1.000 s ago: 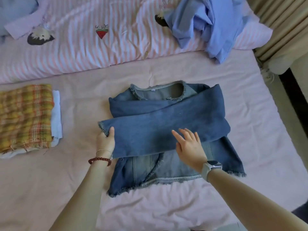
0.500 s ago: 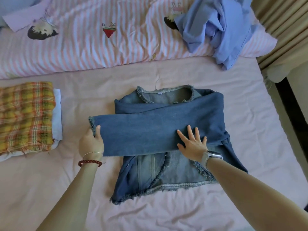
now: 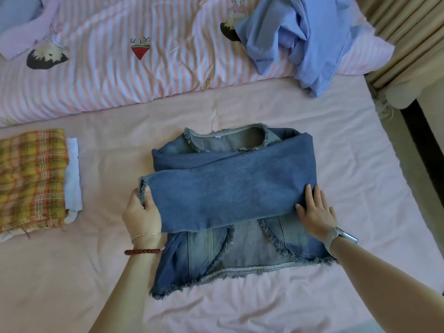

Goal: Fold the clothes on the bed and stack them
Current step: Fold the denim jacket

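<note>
Right now the denim jacket [image 3: 230,212] lies mid-bed on the pink sheet [image 3: 360,164], both sleeves crossed over its front. Her left hand [image 3: 141,212] pinches the frayed cuff [image 3: 143,188] of the upper sleeve, while the right hand [image 3: 317,212] rests flat, fingers straight, on the sleeve's fold. A folded plaid cloth [image 3: 31,179] sits atop a white garment [image 3: 73,174] to the left; a crumpled blue shirt [image 3: 298,42] lies on the striped duvet [image 3: 120,75].

No legible text, brand, number or sign in my view. The small white tag [image 3: 218,137] inside the collar of my denim jacket [image 3: 230,193] is too small and blurred to read.
</note>
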`<act>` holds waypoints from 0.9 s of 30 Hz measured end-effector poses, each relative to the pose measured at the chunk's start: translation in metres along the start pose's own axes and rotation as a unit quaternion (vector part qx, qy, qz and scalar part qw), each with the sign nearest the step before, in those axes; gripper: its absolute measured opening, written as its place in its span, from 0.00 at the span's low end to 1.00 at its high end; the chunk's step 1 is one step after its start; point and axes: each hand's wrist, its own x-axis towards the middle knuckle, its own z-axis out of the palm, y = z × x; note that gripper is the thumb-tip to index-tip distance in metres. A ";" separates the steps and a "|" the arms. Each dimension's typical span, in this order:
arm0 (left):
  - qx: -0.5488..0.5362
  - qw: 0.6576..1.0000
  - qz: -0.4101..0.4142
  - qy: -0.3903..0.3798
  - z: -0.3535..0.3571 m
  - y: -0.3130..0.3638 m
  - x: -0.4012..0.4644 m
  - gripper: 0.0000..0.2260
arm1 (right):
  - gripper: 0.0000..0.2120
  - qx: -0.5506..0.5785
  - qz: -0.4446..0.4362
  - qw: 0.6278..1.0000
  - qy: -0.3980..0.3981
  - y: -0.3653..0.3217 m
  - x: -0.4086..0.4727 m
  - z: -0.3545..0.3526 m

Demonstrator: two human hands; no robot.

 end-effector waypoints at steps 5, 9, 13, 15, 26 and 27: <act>0.055 0.996 -0.007 0.064 -0.006 0.012 0.004 0.15 | 0.30 -0.029 0.006 0.999 0.023 -0.018 -0.002 -0.009; 0.061 0.995 0.024 0.082 0.002 0.040 0.005 0.15 | 0.27 0.034 -0.117 0.989 0.087 -0.040 -0.021 -0.007; 0.091 0.954 0.122 -0.258 0.041 0.077 -0.031 0.16 | 0.19 0.306 -0.150 0.935 0.094 -0.052 -0.027 -0.016; 0.097 0.931 0.101 -0.337 0.056 0.077 -0.043 0.16 | 0.18 0.405 -0.102 0.906 0.075 -0.055 -0.025 -0.023; 0.180 0.944 -0.113 -0.254 0.081 0.001 -0.030 0.22 | 0.15 0.356 0.005 0.930 -0.089 -0.126 -0.012 -0.001; 0.193 0.945 -0.090 -0.249 0.083 0.001 -0.027 0.17 | 0.13 0.359 0.009 0.930 -0.079 -0.132 -0.011 -0.001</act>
